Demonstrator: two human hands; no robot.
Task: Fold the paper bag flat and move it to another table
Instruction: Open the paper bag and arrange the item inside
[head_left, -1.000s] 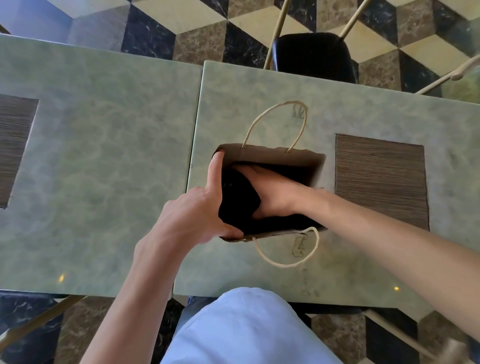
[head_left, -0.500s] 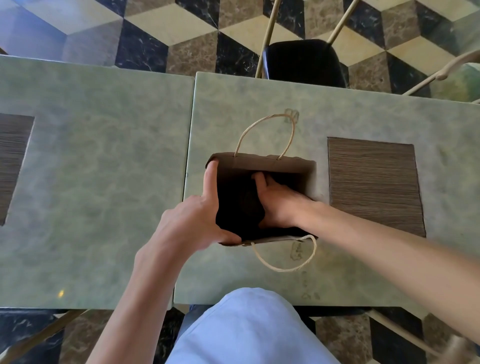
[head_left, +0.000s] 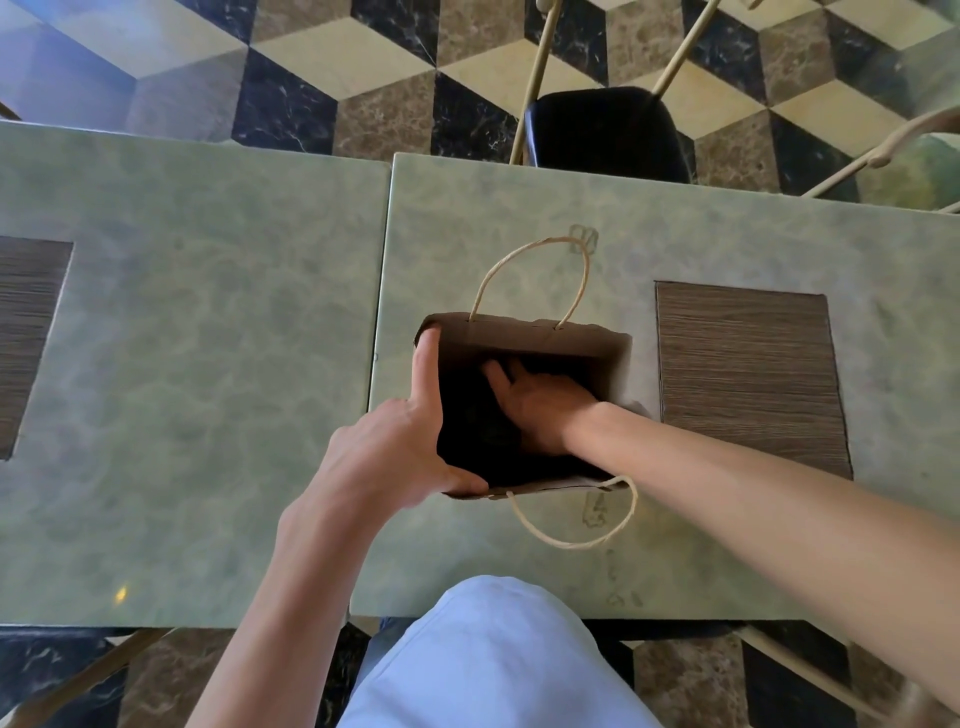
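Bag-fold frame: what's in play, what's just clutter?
In play:
paper bag, open and upright
left hand, on the bag's left rim
right hand, inside the bag
left table, likely destination

Clutter:
black chair
wood-grain inlay

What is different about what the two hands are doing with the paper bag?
The left hand stays outside the open brown paper bag, gripping its left rim; the right hand reaches down inside it. The left hand's index finger lies straight along the rim, while the right hand's fingers spread inside the dark interior. Both touch the same bag.
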